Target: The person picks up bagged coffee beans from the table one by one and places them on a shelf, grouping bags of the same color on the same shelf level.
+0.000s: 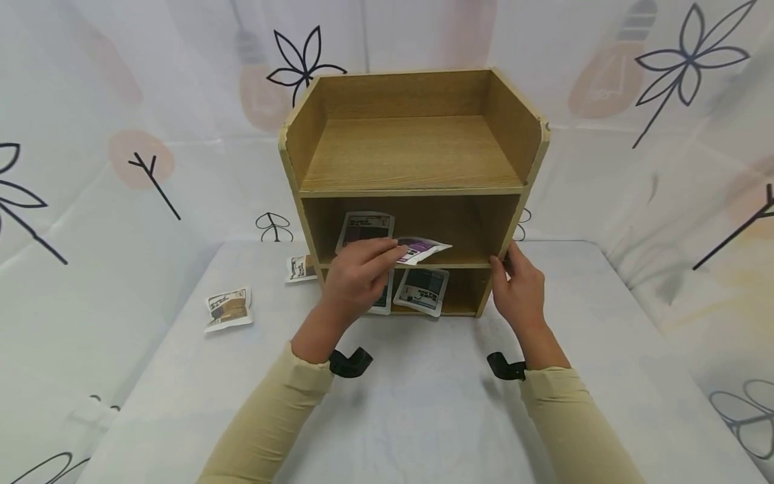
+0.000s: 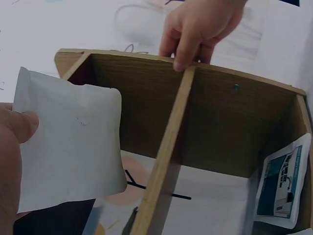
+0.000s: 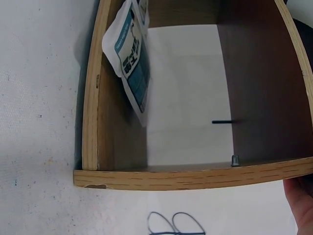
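My left hand (image 1: 357,275) pinches a white and purple packet (image 1: 420,249) in front of the middle level of a wooden shelf unit (image 1: 411,191). The packet's plain white back (image 2: 73,142) faces the left wrist camera, with the thumb (image 2: 27,125) pressed on it. My right hand (image 1: 520,286) grips the unit's right side panel near the middle board. On the middle level a dark-labelled packet (image 1: 365,224) leans at the left, partly behind my left hand. In the bottom level, a teal-labelled packet (image 1: 422,291) lies tilted beside another, mostly hidden one (image 1: 382,299).
A brown and white packet (image 1: 228,309) lies on the white-covered table (image 1: 423,403) to the left. Another small packet (image 1: 300,268) lies by the unit's left side, partly behind it. A patterned cloth (image 1: 199,81) hangs behind the unit.
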The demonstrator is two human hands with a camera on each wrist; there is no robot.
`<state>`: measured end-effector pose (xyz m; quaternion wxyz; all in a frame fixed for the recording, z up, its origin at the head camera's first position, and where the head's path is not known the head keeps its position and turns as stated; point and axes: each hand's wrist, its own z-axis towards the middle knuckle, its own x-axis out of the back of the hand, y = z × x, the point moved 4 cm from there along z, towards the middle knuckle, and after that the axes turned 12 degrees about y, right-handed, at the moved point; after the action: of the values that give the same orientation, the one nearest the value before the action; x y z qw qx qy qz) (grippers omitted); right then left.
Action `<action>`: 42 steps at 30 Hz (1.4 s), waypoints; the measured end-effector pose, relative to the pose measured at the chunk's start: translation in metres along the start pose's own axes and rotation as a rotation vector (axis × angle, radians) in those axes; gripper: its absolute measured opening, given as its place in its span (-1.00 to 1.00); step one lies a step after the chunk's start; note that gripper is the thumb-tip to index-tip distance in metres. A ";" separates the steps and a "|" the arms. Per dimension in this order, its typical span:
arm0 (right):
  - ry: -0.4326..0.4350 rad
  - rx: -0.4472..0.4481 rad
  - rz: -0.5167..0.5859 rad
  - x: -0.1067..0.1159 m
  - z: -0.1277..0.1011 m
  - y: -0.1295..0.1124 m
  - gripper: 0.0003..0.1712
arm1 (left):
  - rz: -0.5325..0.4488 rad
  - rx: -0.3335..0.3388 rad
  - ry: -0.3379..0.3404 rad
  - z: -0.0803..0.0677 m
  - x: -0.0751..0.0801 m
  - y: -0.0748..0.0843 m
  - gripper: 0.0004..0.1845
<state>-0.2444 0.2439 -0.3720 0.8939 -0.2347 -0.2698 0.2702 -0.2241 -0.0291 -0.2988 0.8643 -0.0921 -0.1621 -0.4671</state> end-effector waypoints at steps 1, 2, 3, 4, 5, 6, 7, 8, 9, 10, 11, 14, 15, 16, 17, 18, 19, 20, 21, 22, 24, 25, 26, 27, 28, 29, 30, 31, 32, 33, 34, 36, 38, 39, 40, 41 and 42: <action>0.000 0.000 -0.002 0.000 0.000 0.000 -0.52 | 0.003 -0.005 -0.005 -0.001 -0.002 0.000 -0.71; -0.001 -0.001 -0.005 0.000 0.000 0.000 -0.52 | 0.007 -0.009 -0.010 -0.001 -0.003 0.001 -0.71; -0.002 -0.002 -0.008 0.000 0.000 0.000 -0.51 | 0.011 -0.013 -0.014 -0.002 -0.005 0.001 -0.71; -0.004 -0.004 -0.013 0.000 0.000 0.000 -0.51 | 0.012 -0.018 -0.016 -0.003 -0.007 0.001 -0.71; -0.005 -0.005 -0.015 0.000 0.000 0.000 -0.51 | 0.013 -0.021 -0.017 -0.004 -0.009 0.002 -0.72; -0.004 -0.005 -0.013 0.000 0.000 0.000 -0.51 | 0.015 -0.023 -0.021 -0.005 -0.010 0.002 -0.72; -0.003 -0.006 -0.012 0.000 0.000 0.000 -0.51 | 0.022 -0.021 -0.027 -0.006 -0.012 0.002 -0.72; -0.003 -0.007 -0.011 0.000 0.000 0.000 -0.50 | 0.029 -0.021 -0.033 -0.006 -0.014 0.002 -0.72; -0.003 -0.006 -0.010 0.000 0.000 0.000 -0.50 | 0.034 -0.020 -0.038 -0.007 -0.015 0.002 -0.73; -0.002 -0.004 -0.008 0.000 -0.001 -0.001 -0.50 | 0.039 -0.020 -0.045 -0.008 -0.017 0.002 -0.73; 0.000 -0.003 -0.005 0.001 -0.001 -0.001 -0.50 | 0.042 -0.020 -0.050 -0.008 -0.019 0.002 -0.73; 0.006 0.003 -0.002 0.001 0.000 -0.001 -0.50 | 0.050 -0.022 -0.065 -0.010 -0.024 0.002 -0.74; 0.008 0.004 -0.003 0.001 0.000 -0.001 -0.50 | 0.053 -0.019 -0.072 -0.010 -0.025 0.002 -0.74; 0.008 0.005 -0.002 0.001 0.000 -0.001 -0.49 | 0.057 -0.012 -0.083 -0.010 -0.027 0.002 -0.74; 0.008 0.005 -0.002 0.001 0.000 -0.001 -0.49 | 0.063 -0.003 -0.097 -0.010 -0.029 0.002 -0.74; 0.009 0.005 -0.005 0.001 0.000 -0.001 -0.49 | 0.071 0.009 -0.114 -0.010 -0.030 0.002 -0.74; 0.009 0.006 -0.006 0.001 0.000 -0.001 -0.48 | 0.079 0.028 -0.134 -0.011 -0.032 0.001 -0.73; 0.009 0.006 -0.006 0.001 0.000 -0.001 -0.48 | 0.087 0.051 -0.156 -0.011 -0.034 0.001 -0.73; 0.008 0.005 -0.005 0.001 0.000 -0.002 -0.48 | 0.093 0.074 -0.178 -0.012 -0.036 0.000 -0.72; 0.008 0.005 -0.003 0.001 0.000 -0.002 -0.47 | 0.098 0.098 -0.199 -0.012 -0.038 0.000 -0.72; 0.010 0.008 -0.001 0.001 0.000 -0.002 -0.47 | 0.111 0.143 -0.235 -0.013 -0.041 -0.002 -0.71; 0.012 0.009 0.002 0.002 0.000 -0.002 -0.47 | 0.117 0.162 -0.250 -0.013 -0.043 -0.002 -0.71; 0.014 0.011 0.003 0.002 0.000 -0.002 -0.47 | 0.122 0.177 -0.263 -0.013 -0.045 -0.003 -0.71; 0.016 0.013 0.004 0.002 0.000 -0.002 -0.48 | 0.127 0.188 -0.274 -0.013 -0.046 -0.003 -0.72; 0.018 0.014 0.005 0.002 0.000 -0.002 -0.48 | 0.130 0.199 -0.284 -0.013 -0.047 -0.004 -0.72; 0.020 0.015 0.004 0.002 0.000 -0.002 -0.48 | 0.133 0.209 -0.294 -0.013 -0.048 -0.004 -0.72; 0.023 0.017 0.005 0.002 0.000 -0.002 -0.48 | 0.133 0.220 -0.304 -0.012 -0.050 -0.005 -0.73; 0.024 0.018 0.006 0.002 0.000 -0.002 -0.49 | 0.133 0.228 -0.314 -0.012 -0.051 -0.005 -0.73; 0.025 0.019 0.007 0.002 0.000 -0.002 -0.49 | 0.133 0.235 -0.325 -0.012 -0.052 -0.006 -0.74; 0.027 0.020 0.009 0.002 0.000 -0.001 -0.49 | 0.134 0.240 -0.336 -0.012 -0.053 -0.006 -0.74; 0.027 0.020 0.009 0.002 0.000 -0.002 -0.49 | 0.136 0.244 -0.346 -0.011 -0.054 -0.007 -0.75; 0.027 0.021 0.008 0.002 0.000 -0.002 -0.50 | 0.151 0.247 -0.371 -0.011 -0.057 -0.008 -0.75; 0.026 0.018 0.004 0.002 -0.001 -0.002 -0.50 | 0.162 0.247 -0.391 -0.010 -0.060 -0.009 -0.74; 0.025 0.017 0.001 0.002 -0.001 -0.002 -0.50 | 0.167 0.246 -0.400 -0.010 -0.061 -0.010 -0.74; 0.022 0.014 -0.002 0.002 -0.001 -0.003 -0.50 | 0.172 0.245 -0.409 -0.010 -0.062 -0.010 -0.73; 0.022 0.012 -0.005 0.002 -0.001 -0.003 -0.50 | 0.174 0.245 -0.418 -0.009 -0.063 -0.010 -0.73; 0.021 0.010 -0.007 0.002 -0.001 -0.003 -0.50 | 0.174 0.245 -0.426 -0.009 -0.064 -0.011 -0.73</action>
<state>-0.2414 0.2427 -0.3700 0.8988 -0.2323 -0.2596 0.2661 -0.2640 0.0119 -0.3308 0.8523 -0.0969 -0.3873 -0.3379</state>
